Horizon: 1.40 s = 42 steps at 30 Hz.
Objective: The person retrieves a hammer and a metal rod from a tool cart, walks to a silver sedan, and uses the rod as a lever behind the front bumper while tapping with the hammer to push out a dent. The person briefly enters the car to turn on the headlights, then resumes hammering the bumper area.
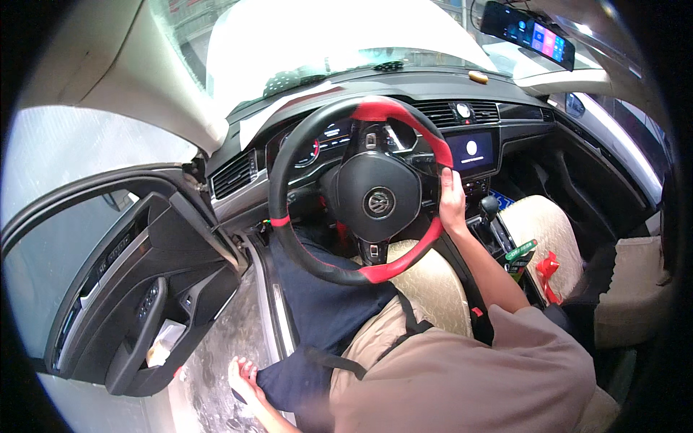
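Two hands are in my view. Nearest, my left hand [245, 379] reaches low by the door sill, fingers spread apart, touching the dark blue cloth floor mat [317, 303] that drapes from the footwell over the sill. Farther in, my right hand [451, 202] is clamped on the right rim of the black-and-red leather steering wheel [361, 191]. I judge that bracing on the wheel steadies me; the left hand needs a firm pinch on the mat's edge. Beyond glows the dashboard touchscreen [471, 149].
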Available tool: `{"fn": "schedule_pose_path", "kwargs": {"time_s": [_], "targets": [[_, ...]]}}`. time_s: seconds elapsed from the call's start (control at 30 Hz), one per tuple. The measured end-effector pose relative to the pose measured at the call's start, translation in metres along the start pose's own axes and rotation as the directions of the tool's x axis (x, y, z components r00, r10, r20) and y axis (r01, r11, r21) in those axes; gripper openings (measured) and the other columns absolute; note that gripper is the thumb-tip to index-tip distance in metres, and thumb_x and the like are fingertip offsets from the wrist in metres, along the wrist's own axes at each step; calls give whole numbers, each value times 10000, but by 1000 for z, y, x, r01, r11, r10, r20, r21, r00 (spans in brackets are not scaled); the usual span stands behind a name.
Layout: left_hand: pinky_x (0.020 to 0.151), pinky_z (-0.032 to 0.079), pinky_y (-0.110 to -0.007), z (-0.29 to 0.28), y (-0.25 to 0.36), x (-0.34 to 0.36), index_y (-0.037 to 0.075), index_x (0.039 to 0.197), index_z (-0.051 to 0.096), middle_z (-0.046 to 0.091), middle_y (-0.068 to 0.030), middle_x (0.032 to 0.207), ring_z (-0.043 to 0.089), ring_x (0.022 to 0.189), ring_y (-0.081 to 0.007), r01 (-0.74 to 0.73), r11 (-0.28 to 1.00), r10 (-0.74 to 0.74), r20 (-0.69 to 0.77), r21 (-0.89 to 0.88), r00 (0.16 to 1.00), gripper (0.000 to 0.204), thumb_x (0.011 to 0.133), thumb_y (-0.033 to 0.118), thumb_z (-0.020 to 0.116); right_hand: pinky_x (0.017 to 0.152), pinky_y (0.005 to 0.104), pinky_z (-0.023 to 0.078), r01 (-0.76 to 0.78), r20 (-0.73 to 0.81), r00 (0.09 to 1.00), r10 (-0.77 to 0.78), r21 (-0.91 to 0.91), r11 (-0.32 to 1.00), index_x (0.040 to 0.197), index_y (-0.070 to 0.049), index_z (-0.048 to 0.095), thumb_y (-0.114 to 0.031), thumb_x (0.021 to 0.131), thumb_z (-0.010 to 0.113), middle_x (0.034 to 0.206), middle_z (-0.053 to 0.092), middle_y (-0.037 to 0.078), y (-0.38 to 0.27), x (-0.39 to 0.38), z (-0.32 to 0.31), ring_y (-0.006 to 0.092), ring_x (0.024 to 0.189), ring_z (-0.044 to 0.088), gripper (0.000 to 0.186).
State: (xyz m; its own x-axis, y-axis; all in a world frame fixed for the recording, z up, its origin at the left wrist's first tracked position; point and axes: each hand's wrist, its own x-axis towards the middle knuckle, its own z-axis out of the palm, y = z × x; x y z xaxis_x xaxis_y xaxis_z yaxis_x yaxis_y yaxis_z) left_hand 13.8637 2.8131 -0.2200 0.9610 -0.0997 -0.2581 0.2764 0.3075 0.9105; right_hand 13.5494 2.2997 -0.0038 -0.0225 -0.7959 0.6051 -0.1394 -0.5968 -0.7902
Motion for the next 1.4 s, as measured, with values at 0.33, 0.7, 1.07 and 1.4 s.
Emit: {"fn": "schedule_pose_path", "kwargs": {"time_s": [0.33,0.7,1.07,1.4], "targets": [[742,510,-349,1,-1,-1,75,1187,615,652,-47,991,619,829,-173,-2,1000,2,14,-4,1000,288,969,261,584,758,368,450,49,-21,999,-48,34,998,1076,-12,539,-495,1055,363,844,599,148,12,-14,0,242,785,545,514],[796,497,-365,-6,-4,4,82,1240,604,637,-57,1073,611,919,-202,-10,999,9,39,42,999,369,951,311,606,703,409,457,19,136,991,-15,-34,999,1107,-29,546,-495,1046,393,771,577,197,-2,17,-9,254,714,535,494],[806,491,-319,-11,-11,13,97,1261,609,628,-60,1147,595,933,-172,8,998,-11,51,61,999,370,965,317,587,799,441,561,31,288,881,376,-827,562,1174,-64,613,-433,908,597,965,714,201,93,2,-91,343,911,705,455],[838,475,-364,-11,-11,17,106,1274,602,628,-61,1155,580,977,-195,-4,996,-2,66,84,998,389,956,331,597,878,512,524,64,351,691,631,-900,431,1290,13,473,-294,835,600,1059,675,276,122,-75,-96,427,1000,663,563]]}}
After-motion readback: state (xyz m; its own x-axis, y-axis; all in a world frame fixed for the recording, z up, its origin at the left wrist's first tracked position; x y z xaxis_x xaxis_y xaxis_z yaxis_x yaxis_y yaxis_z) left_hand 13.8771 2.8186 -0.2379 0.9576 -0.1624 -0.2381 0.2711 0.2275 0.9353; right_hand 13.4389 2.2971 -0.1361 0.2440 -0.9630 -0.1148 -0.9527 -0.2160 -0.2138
